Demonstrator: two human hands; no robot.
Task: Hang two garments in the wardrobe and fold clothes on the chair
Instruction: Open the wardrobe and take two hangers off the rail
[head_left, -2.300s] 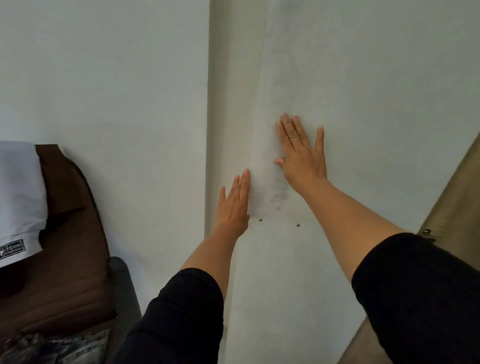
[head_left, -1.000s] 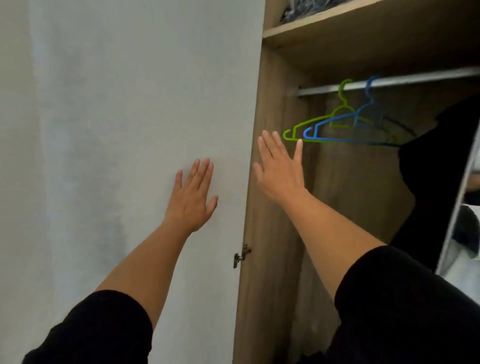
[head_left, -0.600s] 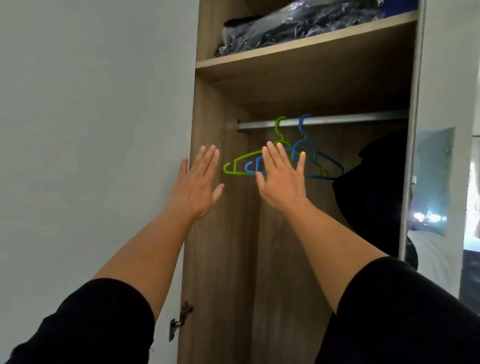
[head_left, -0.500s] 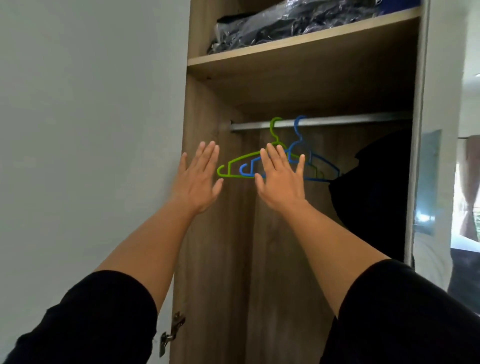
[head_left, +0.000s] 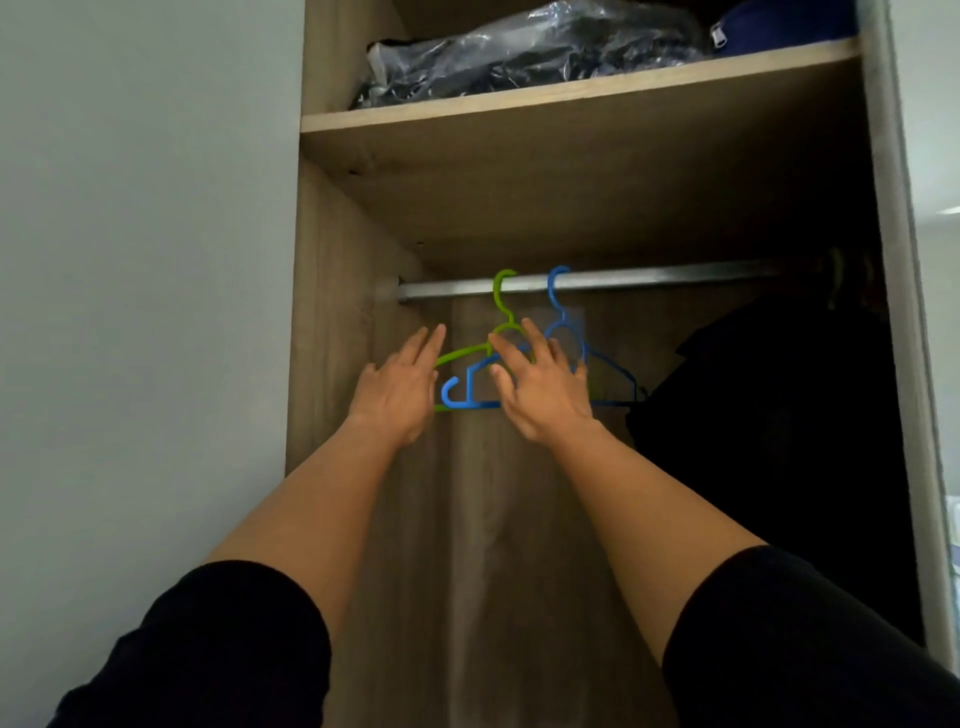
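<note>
The wardrobe stands open before me, with a metal rail (head_left: 649, 280) running under a wooden shelf (head_left: 519, 104). A green hanger (head_left: 500, 296) and a blue hanger (head_left: 558, 306) hang empty on the rail, side by side. My left hand (head_left: 397, 387) is raised with fingers apart, just left of the green hanger's arm. My right hand (head_left: 540, 387) is spread in front of both hangers and covers their middles; it holds nothing. A dark garment (head_left: 779, 441) hangs at the right of the rail.
The white wardrobe door (head_left: 145, 312) stands swung out on the left. Clothes in clear plastic bags (head_left: 519, 52) and a blue bag (head_left: 779, 26) lie on the top shelf. The other door's edge (head_left: 904, 312) borders the right side.
The closed white doors were pushed open and the wardrobe's inside came into view. Both hands have since risen and moved closer to the two hangers.
</note>
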